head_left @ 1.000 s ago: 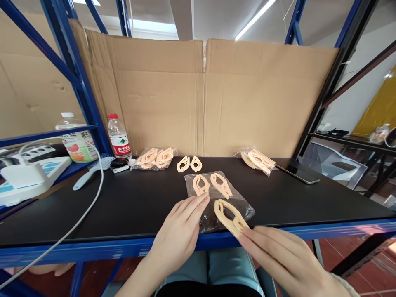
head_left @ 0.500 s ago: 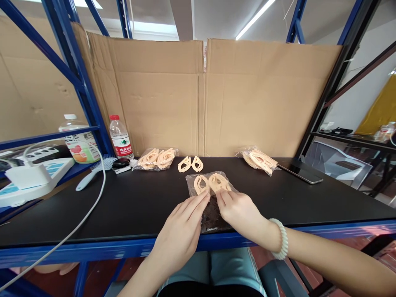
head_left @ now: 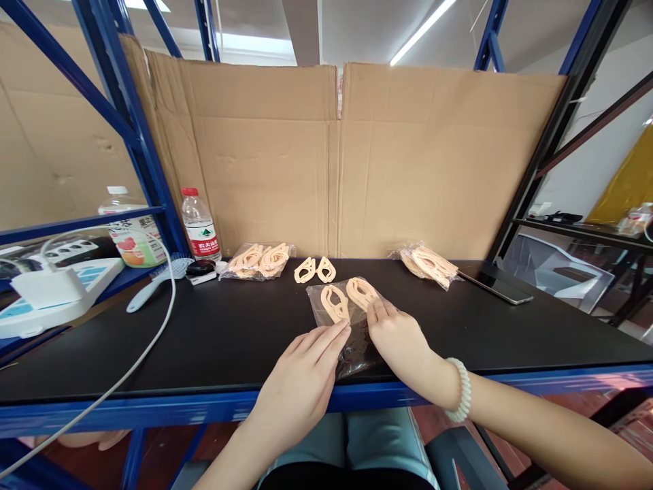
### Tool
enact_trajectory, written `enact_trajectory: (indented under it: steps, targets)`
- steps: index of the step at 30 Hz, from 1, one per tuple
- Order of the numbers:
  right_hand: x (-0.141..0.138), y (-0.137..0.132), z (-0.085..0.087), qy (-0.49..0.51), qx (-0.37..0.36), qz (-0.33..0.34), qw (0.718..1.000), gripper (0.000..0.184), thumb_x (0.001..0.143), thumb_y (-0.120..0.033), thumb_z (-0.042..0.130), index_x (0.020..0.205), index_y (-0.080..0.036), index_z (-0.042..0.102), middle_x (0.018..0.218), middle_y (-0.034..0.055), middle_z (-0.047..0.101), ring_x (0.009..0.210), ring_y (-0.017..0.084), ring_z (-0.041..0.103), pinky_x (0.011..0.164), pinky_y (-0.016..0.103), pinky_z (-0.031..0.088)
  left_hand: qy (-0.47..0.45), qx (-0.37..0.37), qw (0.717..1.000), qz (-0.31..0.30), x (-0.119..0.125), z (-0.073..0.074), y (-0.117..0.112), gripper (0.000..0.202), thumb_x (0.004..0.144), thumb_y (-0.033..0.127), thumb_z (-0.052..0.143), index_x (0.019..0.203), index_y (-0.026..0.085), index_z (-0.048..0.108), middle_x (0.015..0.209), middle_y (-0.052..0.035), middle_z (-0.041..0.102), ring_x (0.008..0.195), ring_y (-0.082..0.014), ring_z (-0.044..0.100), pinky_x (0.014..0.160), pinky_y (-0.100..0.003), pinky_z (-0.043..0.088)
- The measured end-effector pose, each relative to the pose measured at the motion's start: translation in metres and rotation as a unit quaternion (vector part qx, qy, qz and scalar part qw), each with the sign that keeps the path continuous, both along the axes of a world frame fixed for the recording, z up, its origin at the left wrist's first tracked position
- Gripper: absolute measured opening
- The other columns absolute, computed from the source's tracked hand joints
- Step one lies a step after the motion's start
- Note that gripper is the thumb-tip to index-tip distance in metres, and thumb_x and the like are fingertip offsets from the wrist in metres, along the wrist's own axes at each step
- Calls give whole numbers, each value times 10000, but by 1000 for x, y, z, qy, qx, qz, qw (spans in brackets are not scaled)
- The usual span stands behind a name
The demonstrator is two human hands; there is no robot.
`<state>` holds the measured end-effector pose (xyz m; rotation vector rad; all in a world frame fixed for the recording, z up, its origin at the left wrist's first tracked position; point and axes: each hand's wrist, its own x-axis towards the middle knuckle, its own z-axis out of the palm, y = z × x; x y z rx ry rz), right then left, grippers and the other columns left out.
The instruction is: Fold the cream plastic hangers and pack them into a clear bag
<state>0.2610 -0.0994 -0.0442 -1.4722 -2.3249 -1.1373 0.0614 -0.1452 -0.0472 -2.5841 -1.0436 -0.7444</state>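
A clear plastic bag [head_left: 362, 347] lies on the black tabletop before me, holding two cream looped plastic pieces. My left hand [head_left: 300, 371] has its fingers pressed together at the lower end of the left cream piece [head_left: 335, 303], closed on the bag there; the thumb is hidden. At the lower right end of the right cream piece [head_left: 361, 293], my right hand [head_left: 400, 340] pinches the bag with curled fingers. Its fingertips cover part of that piece. Just beyond the bag, two small cream plastic pieces [head_left: 315, 270] lie side by side.
Bagged cream pieces lie at the back left [head_left: 260, 261] and back right [head_left: 426, 263]. A phone [head_left: 494, 282] rests at right. At left are a water bottle [head_left: 201, 228], a hairbrush [head_left: 158, 284], a power strip [head_left: 96, 286] and a white cable [head_left: 153, 347]. Cardboard [head_left: 255, 163] walls the back.
The right cream piece has shifted up and slightly right, and the left one has tilted. My right hand has moved slightly right, and the bag's lower end has turned.
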Motion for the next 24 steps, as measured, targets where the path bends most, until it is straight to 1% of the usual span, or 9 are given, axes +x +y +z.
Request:
enact_trajectory:
  steps: [2, 5, 8, 10, 12, 15, 20, 22, 24]
  targets:
    - [6, -5, -6, 0, 12, 24, 1000, 421, 771, 28, 485, 1170, 10, 617, 1221, 246, 618, 1043, 282, 649, 768, 330, 585, -2, 3, 1000, 0, 0, 0, 0, 550, 906, 99, 403, 1446, 194, 359, 1419, -71, 499, 1230, -225, 512, 987, -379, 480]
    - [19, -28, -2, 14, 16, 57, 998, 398, 785, -5, 500, 1160, -19, 633, 1214, 221, 633, 1074, 281, 639, 797, 328, 580, -2, 1, 1000, 3, 1, -1, 0, 539, 906, 98, 402, 1437, 184, 373, 1417, -74, 501, 1235, -225, 508, 994, -381, 475]
    - [32, -51, 25, 81, -10, 111, 990, 254, 884, -171, 508, 1046, -79, 681, 1055, 180, 704, 968, 264, 676, 775, 334, 572, 3, -3, 1000, 3, 1, -1, 1, 531, 904, 95, 397, 1428, 177, 386, 1422, -77, 496, 1244, -229, 500, 1002, -389, 469]
    - [37, -47, 51, 134, -77, 134, 979, 278, 946, -262, 448, 928, -132, 693, 933, 126, 718, 835, 221, 687, 722, 321, 558, 2, -6, 1000, 2, 1, 0, 1, 506, 901, 90, 395, 1397, 180, 431, 1418, -77, 499, 1233, -229, 509, 996, -392, 474]
    - [36, -19, 74, 163, -124, 157, 966, 341, 976, -264, 390, 849, -146, 685, 836, 92, 709, 757, 186, 674, 730, 310, 537, 0, -5, 1000, 1, 1, 1, 1, 465, 901, 89, 396, 1346, 183, 491, 1397, -75, 520, 1214, -228, 524, 984, -393, 483]
    - [23, 57, 89, 128, -182, 236, 946, 259, 957, -222, 436, 1067, -144, 657, 1033, 106, 698, 944, 203, 660, 844, 333, 512, -3, -1, 1000, -5, 0, 1, 1, 430, 903, 93, 398, 1298, 186, 540, 1334, -70, 577, 1189, -224, 544, 972, -392, 494]
    - [-17, 182, 67, 47, -284, 241, 927, 459, 845, -23, 492, 1282, -147, 555, 1397, 127, 512, 1322, 265, 430, 1035, 413, 402, 8, 7, 1000, -8, -1, 1, 1, 447, 882, 79, 394, 1291, 170, 550, 1303, -72, 604, 1153, -223, 573, 963, -398, 503]
    - [-32, 209, 56, 44, -322, 221, 919, 541, 782, 38, 492, 1279, -164, 564, 1441, 119, 465, 1369, 301, 358, 1048, 466, 370, 17, 13, 1000, -8, -2, 0, 1, 453, 871, 70, 391, 1286, 158, 552, 1305, -72, 603, 1144, -225, 578, 957, -399, 508]
    - [-40, 225, 49, 45, -335, 227, 913, 516, 760, 41, 497, 1220, -165, 611, 1388, 121, 525, 1329, 313, 415, 1019, 457, 391, 26, 15, 1000, -7, -3, 1, 1, 455, 867, 68, 390, 1282, 154, 555, 1305, -71, 604, 1137, -225, 582, 949, -397, 513]
